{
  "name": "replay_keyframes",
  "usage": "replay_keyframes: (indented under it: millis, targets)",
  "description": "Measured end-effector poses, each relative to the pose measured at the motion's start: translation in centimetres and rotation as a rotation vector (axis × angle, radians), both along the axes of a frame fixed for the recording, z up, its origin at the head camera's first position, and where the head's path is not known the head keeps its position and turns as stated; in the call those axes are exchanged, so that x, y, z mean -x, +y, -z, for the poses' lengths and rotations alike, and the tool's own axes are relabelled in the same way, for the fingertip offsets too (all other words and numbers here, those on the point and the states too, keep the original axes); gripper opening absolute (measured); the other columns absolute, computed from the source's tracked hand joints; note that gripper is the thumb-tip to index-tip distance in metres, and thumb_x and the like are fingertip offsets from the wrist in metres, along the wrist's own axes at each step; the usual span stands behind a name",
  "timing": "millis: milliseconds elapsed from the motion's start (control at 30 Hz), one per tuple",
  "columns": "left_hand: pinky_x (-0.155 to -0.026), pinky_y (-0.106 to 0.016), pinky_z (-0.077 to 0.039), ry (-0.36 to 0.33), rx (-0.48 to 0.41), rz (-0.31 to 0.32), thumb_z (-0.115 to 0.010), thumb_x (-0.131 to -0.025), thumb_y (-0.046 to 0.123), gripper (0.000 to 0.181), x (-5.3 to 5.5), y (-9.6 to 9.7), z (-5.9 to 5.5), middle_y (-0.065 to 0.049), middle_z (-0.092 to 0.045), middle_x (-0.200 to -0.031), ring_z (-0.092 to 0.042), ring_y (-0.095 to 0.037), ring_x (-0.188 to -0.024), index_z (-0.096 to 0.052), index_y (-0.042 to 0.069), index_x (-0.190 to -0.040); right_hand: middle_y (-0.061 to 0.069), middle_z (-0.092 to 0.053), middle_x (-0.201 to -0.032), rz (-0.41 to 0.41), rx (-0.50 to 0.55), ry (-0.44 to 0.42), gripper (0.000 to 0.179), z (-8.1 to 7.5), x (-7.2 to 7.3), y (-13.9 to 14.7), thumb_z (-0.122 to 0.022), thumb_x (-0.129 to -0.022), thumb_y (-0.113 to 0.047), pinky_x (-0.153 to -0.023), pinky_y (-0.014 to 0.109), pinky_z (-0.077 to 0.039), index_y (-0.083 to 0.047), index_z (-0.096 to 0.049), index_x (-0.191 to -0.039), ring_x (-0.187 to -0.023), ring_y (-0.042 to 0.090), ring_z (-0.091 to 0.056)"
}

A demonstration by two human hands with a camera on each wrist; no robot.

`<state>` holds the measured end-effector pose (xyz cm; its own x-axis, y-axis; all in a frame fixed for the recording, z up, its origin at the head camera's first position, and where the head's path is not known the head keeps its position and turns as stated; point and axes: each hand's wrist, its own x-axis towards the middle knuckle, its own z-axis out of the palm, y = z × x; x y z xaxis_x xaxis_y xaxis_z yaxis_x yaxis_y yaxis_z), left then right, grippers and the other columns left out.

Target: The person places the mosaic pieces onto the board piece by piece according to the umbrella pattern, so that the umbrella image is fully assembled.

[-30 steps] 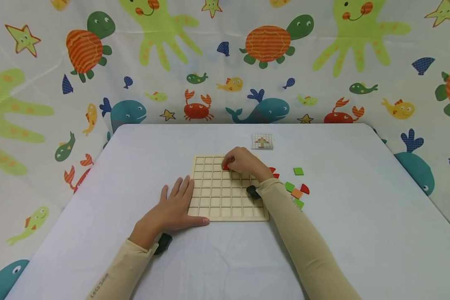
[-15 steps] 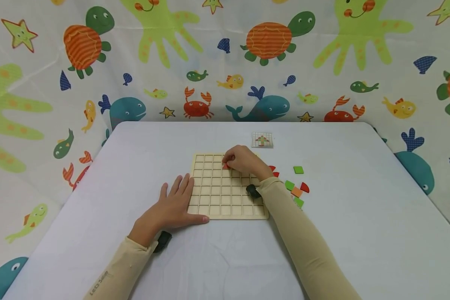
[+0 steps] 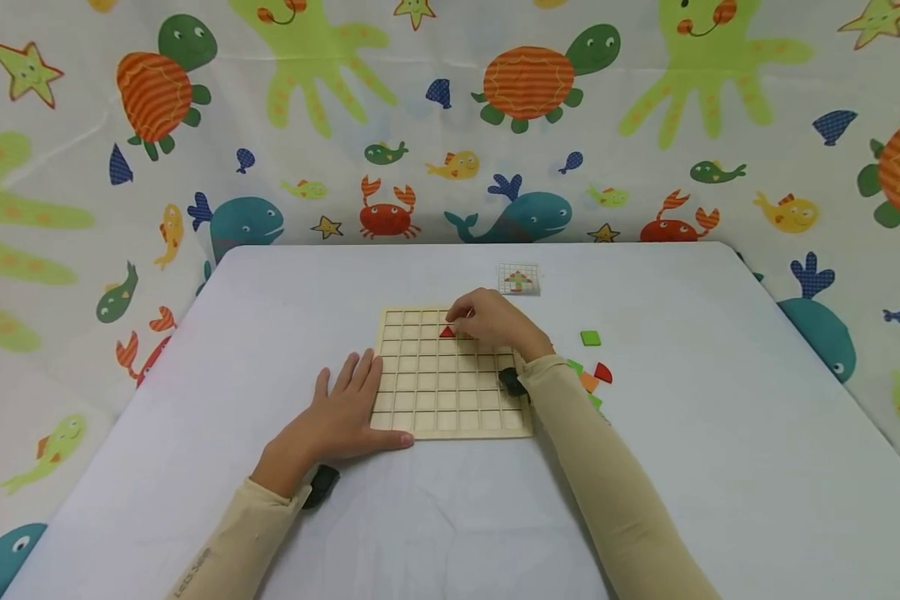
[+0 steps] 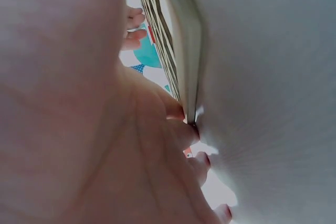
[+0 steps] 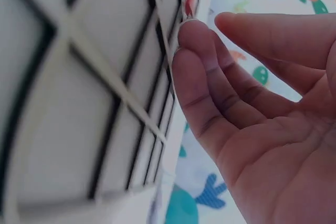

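Fabric (image 3: 390,75) printed with turtles, octopuses, whales and crabs hangs behind a white-covered table (image 3: 720,417). Two beige sleeves (image 3: 615,492) reach in from the near side. Between them lies a wooden grid board (image 3: 427,383). The left hand (image 3: 337,421) rests against the board's left edge, fingers straight and spread, thumb along the near edge, gripping nothing. The right hand (image 3: 491,319) is over the board's far half, fingers loosely bent and thumb apart from them, pinching nothing. Beyond the board stands out a small pattern card (image 3: 519,279). To the right lie a green square (image 3: 590,338), an orange square (image 3: 588,382) and a red quarter-circle (image 3: 603,372). A red triangular piece (image 3: 447,332) sits on the board right at the right fingertips; whether it lies flush in its cell I cannot tell.
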<state>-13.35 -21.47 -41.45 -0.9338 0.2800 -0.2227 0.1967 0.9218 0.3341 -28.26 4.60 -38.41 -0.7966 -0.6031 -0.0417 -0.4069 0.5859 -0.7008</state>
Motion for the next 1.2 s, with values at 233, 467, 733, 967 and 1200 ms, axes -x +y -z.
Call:
replay_keyframes:
  millis: [233, 467, 733, 967, 1200]
  targets:
    - [-0.120, -0.075, 0.000, 0.000, -0.005, 0.003, -0.075, -0.085, 0.075, 0.131, -0.1, 0.0, -0.1, -0.028, -0.007, -0.176, -0.002, -0.049, -0.161, -0.014, -0.006, -0.168, 0.010, -0.075, -0.119, 0.021, 0.064, -0.031, 0.026, -0.1, -0.1, 1.2, -0.060, -0.106, -0.008, -0.092, 0.044, -0.055, -0.001, -0.078, -0.125, -0.102, 0.026, -0.067]
    - [-0.120, -0.075, 0.000, -0.004, -0.003, 0.010, -0.073, -0.085, 0.077, 0.131, 0.0, 0.0, 0.0, -0.027, -0.006, -0.176, -0.002, -0.049, -0.161, -0.014, -0.006, -0.169, 0.009, -0.073, -0.126, -0.027, 0.038, -0.049, 0.027, 0.5, -0.2, 0.0, -0.058, -0.108, -0.010, -0.101, 0.044, -0.051, -0.005, -0.077, -0.127, -0.111, 0.026, -0.061]
    - [-0.121, -0.075, 0.000, -0.001, 0.003, 0.013, -0.073, -0.086, 0.077, 0.131, -0.1, 0.0, -0.2, -0.027, -0.005, -0.176, -0.001, -0.049, -0.161, -0.013, -0.006, -0.169, 0.007, -0.073, -0.124, -0.043, 0.013, -0.053, 0.026, 0.2, -0.4, -0.2, -0.058, -0.109, -0.011, -0.102, 0.042, -0.050, -0.005, -0.077, -0.126, -0.112, 0.025, -0.062]
    - [-0.121, -0.075, 0.000, -0.002, -0.003, 0.018, -0.074, -0.085, 0.076, 0.132, 0.0, 0.3, -0.2, -0.028, -0.006, -0.176, -0.002, -0.049, -0.161, -0.013, -0.006, -0.168, 0.012, -0.070, -0.135, 0.000, 0.070, -0.020, 0.033, -1.4, -0.6, 2.2, -0.060, -0.109, -0.016, -0.106, 0.049, -0.050, -0.003, -0.071, -0.138, -0.124, 0.029, -0.062]
    - [-0.121, -0.074, 0.000, 0.000, 0.000, 0.012, -0.075, -0.085, 0.075, 0.131, 0.2, 0.2, 0.1, -0.028, -0.005, -0.176, -0.001, -0.049, -0.161, -0.013, -0.006, -0.168, 0.018, -0.066, -0.142, 0.102, 0.095, 0.057, 0.038, -3.6, -0.4, 6.6, -0.062, -0.109, -0.019, -0.112, 0.052, -0.047, -0.001, -0.067, -0.142, -0.129, 0.032, -0.060]
